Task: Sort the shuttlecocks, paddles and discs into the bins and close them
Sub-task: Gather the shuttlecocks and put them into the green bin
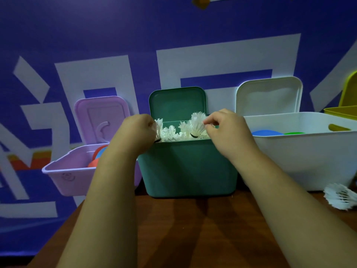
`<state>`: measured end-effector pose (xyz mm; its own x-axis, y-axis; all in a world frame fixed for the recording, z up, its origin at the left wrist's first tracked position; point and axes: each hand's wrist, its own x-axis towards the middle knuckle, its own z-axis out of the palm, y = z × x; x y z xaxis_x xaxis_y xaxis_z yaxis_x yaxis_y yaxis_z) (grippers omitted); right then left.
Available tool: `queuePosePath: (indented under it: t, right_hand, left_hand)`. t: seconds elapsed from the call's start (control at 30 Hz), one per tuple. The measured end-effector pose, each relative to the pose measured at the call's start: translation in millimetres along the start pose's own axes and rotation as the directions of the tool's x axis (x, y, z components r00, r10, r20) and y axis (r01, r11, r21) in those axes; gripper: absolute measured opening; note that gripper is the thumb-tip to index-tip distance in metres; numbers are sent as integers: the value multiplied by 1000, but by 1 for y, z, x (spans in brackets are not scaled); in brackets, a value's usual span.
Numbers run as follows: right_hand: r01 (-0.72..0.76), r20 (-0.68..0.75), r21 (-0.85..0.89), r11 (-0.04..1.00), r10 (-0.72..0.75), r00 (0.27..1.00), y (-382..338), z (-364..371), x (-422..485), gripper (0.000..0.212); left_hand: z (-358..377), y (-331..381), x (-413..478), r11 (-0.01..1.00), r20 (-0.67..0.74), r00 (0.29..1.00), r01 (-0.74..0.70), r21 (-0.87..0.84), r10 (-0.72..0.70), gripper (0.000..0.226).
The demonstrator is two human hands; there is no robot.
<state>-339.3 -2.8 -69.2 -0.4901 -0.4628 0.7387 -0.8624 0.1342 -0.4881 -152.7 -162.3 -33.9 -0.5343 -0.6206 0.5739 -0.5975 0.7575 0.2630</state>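
Note:
A green bin (pixel 187 169) stands in the middle of the table with its lid (pixel 176 103) tipped up behind it. Several white shuttlecocks (pixel 171 134) fill it to the rim. My left hand (pixel 135 134) pinches a shuttlecock (pixel 158 130) at the bin's left edge. My right hand (pixel 226 132) pinches another shuttlecock (pixel 197 126) at the right edge. A purple bin (pixel 71 171) on the left holds red and blue paddles (pixel 98 153). A white bin (pixel 301 151) on the right holds blue and green discs (pixel 267 133). One more shuttlecock (pixel 340 198) lies on the table at the far right.
The purple lid (pixel 100 117) and white lid (pixel 269 95) stand open against the blue wall. A yellow bin (pixel 342 112) shows at the far right edge. The brown table (pixel 193 229) has its left edge running diagonally below the purple bin.

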Motion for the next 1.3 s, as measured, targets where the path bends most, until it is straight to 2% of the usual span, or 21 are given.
queuePosePath:
  t: [0.13, 0.17, 0.27, 0.3, 0.5, 0.6, 0.7, 0.8, 0.87, 0.97, 1.03, 1.13, 1.3]
  right_hand:
    - [4, 64, -32, 999, -2, 998, -2, 1, -3, 18]
    - [4, 95, -46, 999, 1, 996, -2, 0, -4, 19]
    - [-17, 197, -96, 995, 35, 980, -3, -1, -4, 22]
    - [-24, 205, -99, 995, 44, 978, -3, -1, -3, 23]
    - [-46, 215, -64, 997, 59, 975, -3, -4, -2, 24]
    - [-49, 158, 15, 999, 46, 986, -5, -6, -2, 22]
    - [-20, 131, 15, 1000, 18, 991, -8, -3, -3, 18]
    - [11, 144, -20, 1000, -8, 990, -9, 4, -7, 15]
    - [5, 141, -37, 999, 0, 990, -9, 6, -8, 15]
    - [19, 122, -69, 997, -10, 993, -8, 8, -9, 15]
    - [25, 115, -77, 997, -16, 993, -8, 8, -9, 15]
    - [24, 129, -78, 997, -14, 992, -8, 7, -9, 15]
    - [13, 135, -41, 999, -7, 991, -5, 6, -6, 15]
  left_hand:
    - [-9, 3, -1, 996, -207, 978, -6, -86, -11, 24]
    - [-10, 2, -1, 996, -178, 984, -6, -92, -11, 23]
    - [-9, 3, -4, 999, 64, 998, -2, -45, 5, 18]
    - [-6, 2, -6, 999, 98, 995, -11, -34, 14, 20]
    - [-10, 3, -1, 996, -45, 998, 43, -74, -46, 35]
    - [-9, 5, -2, 991, 24, 999, 38, -129, -35, 34]
    - [4, 4, -3, 997, 76, 997, 19, -80, -13, 22]
    - [18, -2, 1, 998, -28, 999, 28, -64, -30, 17]
    - [23, -6, 6, 994, -157, 987, 23, -105, -40, 15]
    - [21, -6, 11, 983, -391, 918, -2, -185, -72, 15]
    - [18, -1, 13, 967, -462, 883, -38, -251, -85, 16]
    - [19, 8, 11, 951, -493, 864, -62, -303, -101, 18]
    - [29, 18, 32, 936, -408, 909, -65, -347, -89, 19]
